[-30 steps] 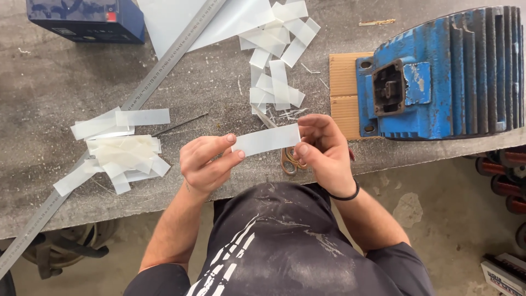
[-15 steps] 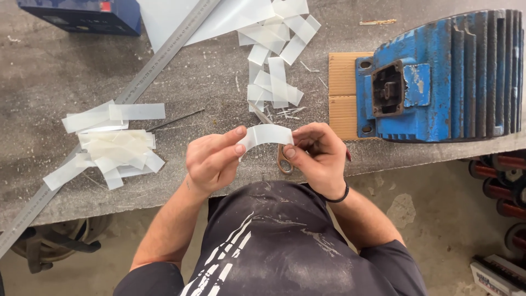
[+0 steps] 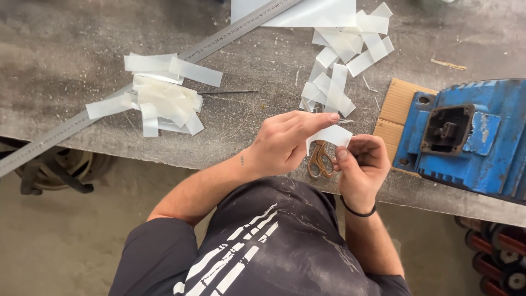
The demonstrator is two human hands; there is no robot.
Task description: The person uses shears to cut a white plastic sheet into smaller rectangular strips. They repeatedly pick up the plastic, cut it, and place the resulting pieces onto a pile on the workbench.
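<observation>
Left hand [image 3: 285,143]: closed on the strip [image 3: 330,135], forefinger laid along its upper edge, thumb hidden beneath; held above the bench edge
Right hand [image 3: 361,167]: pinched on the strip's right end, thumb on the near face; a dark band is worn at the wrist
Strip: white, short, held between both hands over the bench [image 3: 66,44]; its long axis runs left to right, slightly bowed; the left hand covers more of it, so that hand is judged the nearer
Scissors [image 3: 319,159]: laid on the bench just under the strip, handles towards the body; touched by neither hand
Left pile [image 3: 159,98]: cut strips, well apart from the hands
Far pile [image 3: 342,60]: more strips, beyond the hands
Ruler [image 3: 109,107]: long, laid slantwise across the bench
Motor [image 3: 471,137]: blue, right of the hands, set on cardboard [image 3: 397,112]
</observation>
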